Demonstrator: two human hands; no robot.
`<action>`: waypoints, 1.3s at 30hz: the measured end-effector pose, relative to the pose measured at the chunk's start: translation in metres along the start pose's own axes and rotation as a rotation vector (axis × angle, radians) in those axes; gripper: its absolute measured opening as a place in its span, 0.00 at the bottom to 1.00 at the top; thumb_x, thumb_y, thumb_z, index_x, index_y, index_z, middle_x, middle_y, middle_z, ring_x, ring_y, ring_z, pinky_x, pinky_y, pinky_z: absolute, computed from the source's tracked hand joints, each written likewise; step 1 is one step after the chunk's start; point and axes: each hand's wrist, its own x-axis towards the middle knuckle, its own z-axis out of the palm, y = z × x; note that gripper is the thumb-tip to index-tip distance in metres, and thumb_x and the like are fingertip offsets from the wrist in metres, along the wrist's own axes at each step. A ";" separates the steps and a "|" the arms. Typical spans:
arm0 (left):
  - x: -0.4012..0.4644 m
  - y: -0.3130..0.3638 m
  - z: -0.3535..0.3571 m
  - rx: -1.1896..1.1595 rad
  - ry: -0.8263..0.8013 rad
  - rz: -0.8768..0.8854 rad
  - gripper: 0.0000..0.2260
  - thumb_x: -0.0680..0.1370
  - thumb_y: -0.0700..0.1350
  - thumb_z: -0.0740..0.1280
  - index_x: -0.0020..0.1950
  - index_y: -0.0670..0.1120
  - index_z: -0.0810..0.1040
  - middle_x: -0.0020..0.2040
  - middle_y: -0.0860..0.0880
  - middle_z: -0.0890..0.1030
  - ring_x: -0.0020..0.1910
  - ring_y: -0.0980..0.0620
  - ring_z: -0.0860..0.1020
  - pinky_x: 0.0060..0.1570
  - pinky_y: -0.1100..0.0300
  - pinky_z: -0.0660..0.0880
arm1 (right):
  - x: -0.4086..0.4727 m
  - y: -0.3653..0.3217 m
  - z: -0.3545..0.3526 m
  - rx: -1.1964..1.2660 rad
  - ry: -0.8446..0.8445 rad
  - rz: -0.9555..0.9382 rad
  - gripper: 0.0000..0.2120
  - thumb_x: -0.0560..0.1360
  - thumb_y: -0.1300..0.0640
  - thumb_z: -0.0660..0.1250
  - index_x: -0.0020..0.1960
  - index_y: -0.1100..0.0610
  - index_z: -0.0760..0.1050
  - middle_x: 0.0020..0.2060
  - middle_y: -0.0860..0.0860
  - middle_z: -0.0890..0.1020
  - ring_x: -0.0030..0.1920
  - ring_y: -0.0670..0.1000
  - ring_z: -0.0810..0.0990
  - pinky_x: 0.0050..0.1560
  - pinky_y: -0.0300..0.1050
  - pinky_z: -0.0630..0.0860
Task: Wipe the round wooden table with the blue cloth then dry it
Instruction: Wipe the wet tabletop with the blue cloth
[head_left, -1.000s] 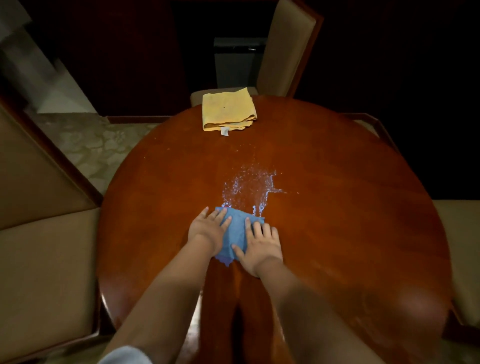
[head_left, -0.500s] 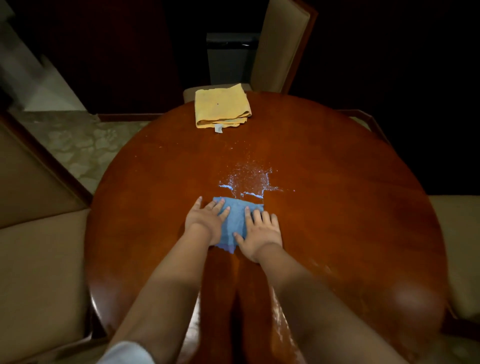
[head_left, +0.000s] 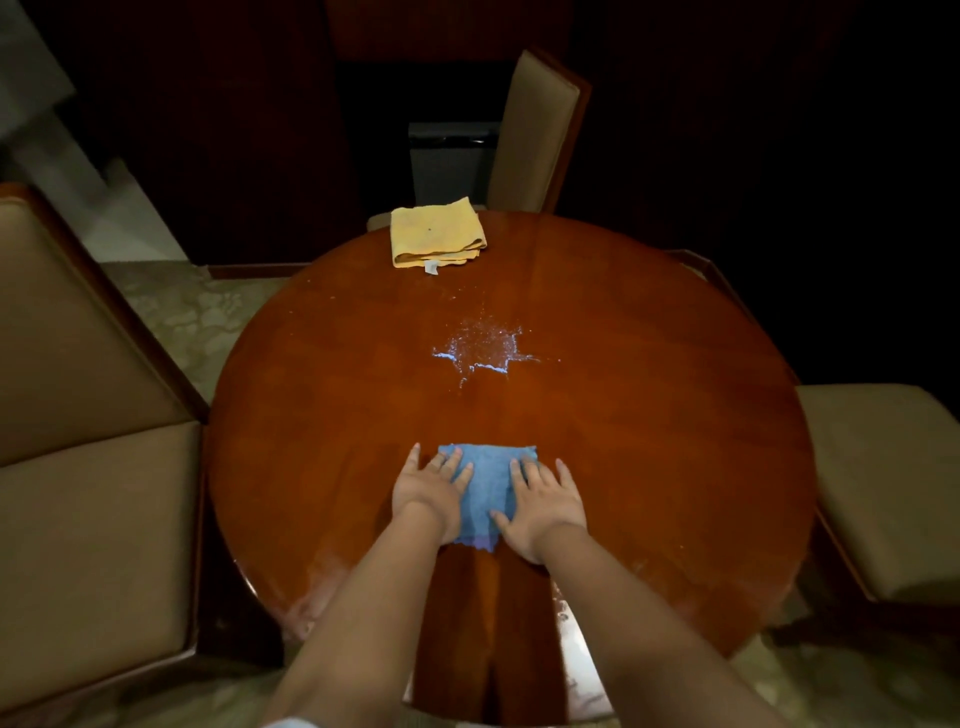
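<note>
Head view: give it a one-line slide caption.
Both hands, left and right, press a blue cloth flat on the round wooden table.

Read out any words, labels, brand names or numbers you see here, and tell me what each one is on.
No readable text anywhere.
White tag on the folded yellow cloth: too small to tell whether it carries print.
Blue cloth, round wooden table, chairs: no writing shows.

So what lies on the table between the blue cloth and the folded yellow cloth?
A patch of white wet splatter on the round wooden table, between blue cloth and folded yellow cloth, head view.
</note>
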 end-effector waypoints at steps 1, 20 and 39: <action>0.000 0.000 0.000 -0.003 0.002 -0.004 0.32 0.81 0.53 0.54 0.77 0.50 0.37 0.77 0.49 0.36 0.77 0.49 0.41 0.72 0.41 0.37 | 0.001 0.001 -0.001 -0.001 -0.010 0.002 0.36 0.80 0.36 0.42 0.78 0.58 0.38 0.78 0.54 0.44 0.77 0.52 0.42 0.75 0.54 0.37; 0.112 -0.007 -0.084 -0.107 0.083 0.027 0.27 0.82 0.57 0.45 0.77 0.52 0.38 0.78 0.49 0.39 0.77 0.49 0.41 0.72 0.39 0.38 | 0.145 0.079 -0.066 0.166 -0.105 0.090 0.30 0.81 0.53 0.47 0.78 0.62 0.40 0.77 0.56 0.41 0.77 0.53 0.41 0.75 0.49 0.39; 0.090 -0.039 -0.055 -0.112 -0.049 -0.107 0.29 0.82 0.51 0.53 0.77 0.49 0.39 0.77 0.48 0.38 0.77 0.47 0.41 0.71 0.37 0.38 | 0.122 0.028 -0.057 0.024 -0.043 -0.036 0.31 0.82 0.43 0.41 0.78 0.60 0.37 0.77 0.54 0.40 0.77 0.51 0.39 0.75 0.51 0.37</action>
